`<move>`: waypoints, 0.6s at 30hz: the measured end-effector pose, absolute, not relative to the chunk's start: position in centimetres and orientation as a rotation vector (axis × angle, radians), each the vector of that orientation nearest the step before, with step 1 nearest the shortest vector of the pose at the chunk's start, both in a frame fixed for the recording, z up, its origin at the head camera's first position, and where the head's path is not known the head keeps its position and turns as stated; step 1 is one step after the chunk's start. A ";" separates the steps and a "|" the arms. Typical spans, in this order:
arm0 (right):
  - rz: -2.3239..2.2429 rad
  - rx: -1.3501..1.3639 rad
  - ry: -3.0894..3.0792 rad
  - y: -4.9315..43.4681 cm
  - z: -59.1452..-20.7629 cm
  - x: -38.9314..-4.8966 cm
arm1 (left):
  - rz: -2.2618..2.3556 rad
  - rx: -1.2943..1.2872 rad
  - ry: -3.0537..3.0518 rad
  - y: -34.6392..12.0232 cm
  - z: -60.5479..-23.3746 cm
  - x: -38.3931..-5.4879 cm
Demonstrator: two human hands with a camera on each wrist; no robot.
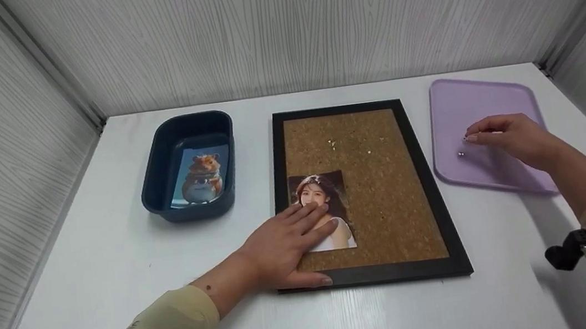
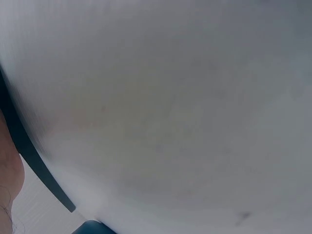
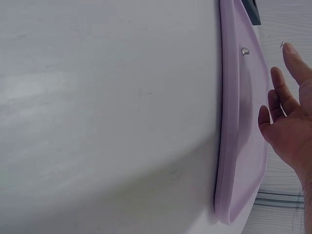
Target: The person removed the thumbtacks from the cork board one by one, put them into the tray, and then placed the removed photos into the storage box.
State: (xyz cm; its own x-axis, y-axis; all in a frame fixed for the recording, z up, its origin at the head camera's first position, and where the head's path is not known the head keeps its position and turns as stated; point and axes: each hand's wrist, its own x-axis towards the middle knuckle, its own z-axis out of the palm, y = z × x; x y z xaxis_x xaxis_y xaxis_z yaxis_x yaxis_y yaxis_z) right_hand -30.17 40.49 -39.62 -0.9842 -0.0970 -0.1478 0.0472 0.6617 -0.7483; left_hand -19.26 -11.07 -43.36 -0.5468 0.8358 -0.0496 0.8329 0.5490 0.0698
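My left hand (image 1: 286, 243) lies with spread, straight fingers over a photo print (image 1: 337, 187) of a person with long dark hair. The photo is at the lower left of a black-framed cork board (image 1: 387, 203), and the hand covers part of it. The thumb lies across the frame's near edge. Over the lilac tray (image 1: 480, 97), my right hand (image 1: 513, 138) pinches a small silver push pin (image 3: 282, 44) between thumb and forefinger. A second silver push pin (image 1: 460, 154) rests on the tray just below those fingertips.
At the left stands a dark blue bin (image 1: 153, 187) with a hamster picture (image 1: 201, 181) inside. Small shiny bits (image 1: 332, 143) show on the upper cork. White grained panels (image 1: 282, 31) close off the back and sides of the white table (image 1: 114, 253).
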 end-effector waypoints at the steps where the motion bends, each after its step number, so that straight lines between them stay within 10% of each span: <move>1: -1.215 -0.038 2.701 40.6 -39.7 -30.1 | 0.057 1.455 2.698 -11.1 -43.4 -19.2; 18: -1.199 -0.045 2.689 42.4 -40.4 -29.1 | 0.061 1.483 2.710 -11.1 -43.5 -19.2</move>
State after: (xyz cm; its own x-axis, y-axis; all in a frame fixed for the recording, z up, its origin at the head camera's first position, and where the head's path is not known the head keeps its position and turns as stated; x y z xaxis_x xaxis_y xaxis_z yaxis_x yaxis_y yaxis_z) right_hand -29.14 42.38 -40.37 -0.9802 -0.1073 -0.1665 0.0520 0.6713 -0.7393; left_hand -19.22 -11.08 -43.45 -0.5384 0.8423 -0.0262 0.8402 0.5390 0.0597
